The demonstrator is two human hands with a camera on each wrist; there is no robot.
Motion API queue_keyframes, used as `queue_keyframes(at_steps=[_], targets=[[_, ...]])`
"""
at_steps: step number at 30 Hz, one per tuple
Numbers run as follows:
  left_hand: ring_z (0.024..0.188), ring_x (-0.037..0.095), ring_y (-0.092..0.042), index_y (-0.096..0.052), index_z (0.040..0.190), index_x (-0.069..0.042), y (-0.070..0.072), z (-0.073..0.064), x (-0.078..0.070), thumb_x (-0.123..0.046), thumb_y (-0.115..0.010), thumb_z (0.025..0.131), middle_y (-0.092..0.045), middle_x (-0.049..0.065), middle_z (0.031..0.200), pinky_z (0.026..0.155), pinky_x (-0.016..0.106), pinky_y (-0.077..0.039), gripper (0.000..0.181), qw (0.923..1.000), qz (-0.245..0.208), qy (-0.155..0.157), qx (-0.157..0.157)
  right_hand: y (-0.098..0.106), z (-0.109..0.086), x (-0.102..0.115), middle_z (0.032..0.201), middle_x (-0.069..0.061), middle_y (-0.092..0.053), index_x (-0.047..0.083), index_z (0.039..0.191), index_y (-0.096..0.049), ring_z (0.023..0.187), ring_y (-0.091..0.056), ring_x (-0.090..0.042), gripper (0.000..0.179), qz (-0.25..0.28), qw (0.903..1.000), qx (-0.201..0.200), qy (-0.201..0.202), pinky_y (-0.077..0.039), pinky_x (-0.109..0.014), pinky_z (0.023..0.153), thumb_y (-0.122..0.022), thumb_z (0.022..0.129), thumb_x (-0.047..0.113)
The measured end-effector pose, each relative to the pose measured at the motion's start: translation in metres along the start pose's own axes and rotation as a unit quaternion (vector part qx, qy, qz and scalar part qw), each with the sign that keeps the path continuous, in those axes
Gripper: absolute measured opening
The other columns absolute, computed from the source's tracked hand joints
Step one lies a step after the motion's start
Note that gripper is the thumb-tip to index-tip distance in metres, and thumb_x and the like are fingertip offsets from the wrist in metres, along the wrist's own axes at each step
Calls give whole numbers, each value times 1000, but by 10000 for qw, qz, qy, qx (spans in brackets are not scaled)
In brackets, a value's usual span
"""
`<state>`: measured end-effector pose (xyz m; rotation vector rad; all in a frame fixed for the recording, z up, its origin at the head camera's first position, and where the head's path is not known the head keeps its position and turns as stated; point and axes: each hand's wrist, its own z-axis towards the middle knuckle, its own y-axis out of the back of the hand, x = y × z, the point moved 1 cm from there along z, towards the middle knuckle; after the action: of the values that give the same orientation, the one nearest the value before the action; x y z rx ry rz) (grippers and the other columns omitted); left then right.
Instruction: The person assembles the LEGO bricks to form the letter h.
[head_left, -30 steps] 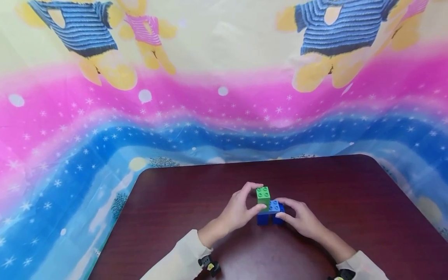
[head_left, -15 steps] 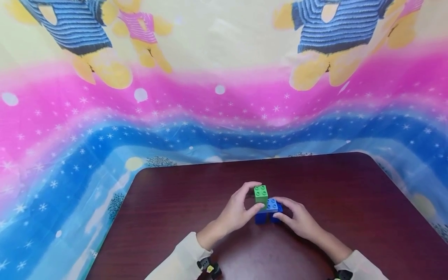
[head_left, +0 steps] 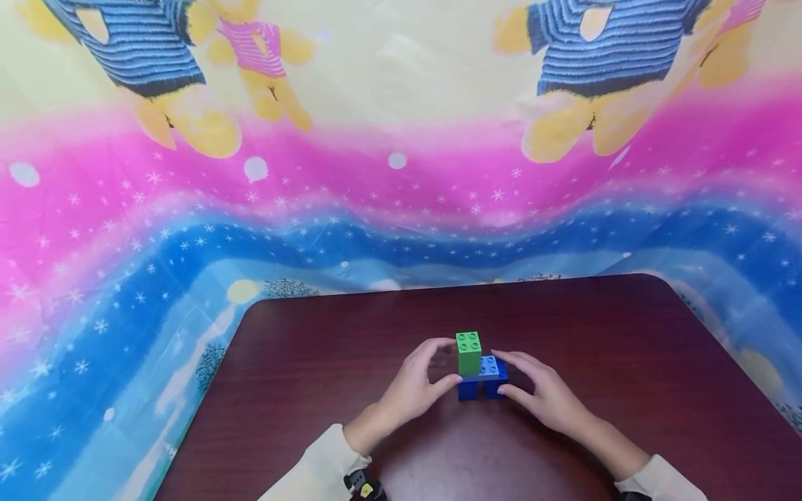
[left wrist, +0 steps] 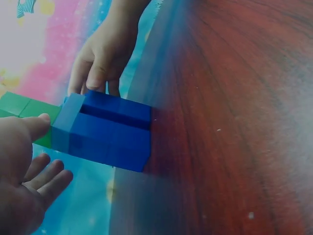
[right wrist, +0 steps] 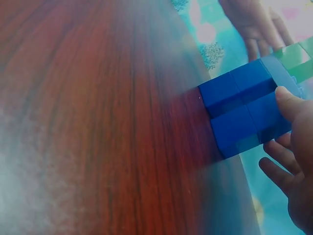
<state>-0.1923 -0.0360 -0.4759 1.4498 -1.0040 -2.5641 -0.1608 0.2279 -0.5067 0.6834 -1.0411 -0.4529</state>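
Note:
A small build of toy building bricks stands upright on the table. Two dark blue columns (left wrist: 110,139) stand side by side at its base. Across their tops lies a lighter blue brick (head_left: 489,367), its studs showing on the right. On the left end rises a stack of green bricks (head_left: 468,356). My left hand (head_left: 410,386) is spread at the left side, thumb tip right at the foot of the green stack and fingers loose. My right hand (head_left: 551,393) is spread around the right side, its thumb (right wrist: 288,103) overlapping the blue bricks in the right wrist view.
The dark reddish-brown table (head_left: 338,348) has rounded far corners. Behind it hangs a cloth (head_left: 401,202) printed with bears, pink and blue bands. Black wrist straps (head_left: 365,485) sit at the light sleeves (head_left: 319,463).
My left hand has let go of the green stack and drawn slightly left and down. My right fingers have loosened from the right side. The build has stayed in place.

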Motion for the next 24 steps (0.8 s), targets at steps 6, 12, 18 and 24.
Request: queue_keyframes(at_steps=[6,12,18,24], targets=[[111,12,-65,-57,135,-10,-8,-3,5,-16,-76,93,-64,4,123,91,24,-54,46,9998,89,202,22,1,-3,-1,130,2,-66,15,140,-62,117,-64,-19,49,-147,9995,-285,31,-56,-49,91,-76,93,14],[103,10,-68,-58,133,-10,-14,-2,6,-14,-75,94,-65,4,118,86,22,-56,42,9989,-219,412,27,0,-4,-1,124,5,-68,19,134,-67,113,-66,-17,44,-158,9990,-414,62,-57,-44,90,-76,92,11],[101,11,-68,-60,130,-10,-17,-2,10,-14,-75,94,-66,3,116,84,23,-57,39,9986,-356,377,-133,0,-4,-3,123,4,-69,19,133,-67,113,-66,-16,41,-54,9993,-369,-85,-56,-46,91,-75,94,13],[101,10,-66,-60,129,-9,-19,1,14,-15,-73,96,-66,2,114,84,23,-57,37,9981,-444,355,-236,0,0,-4,124,2,-69,17,133,-68,114,-66,-18,38,32,9993,-362,-120,-56,-48,92,-73,95,14]])
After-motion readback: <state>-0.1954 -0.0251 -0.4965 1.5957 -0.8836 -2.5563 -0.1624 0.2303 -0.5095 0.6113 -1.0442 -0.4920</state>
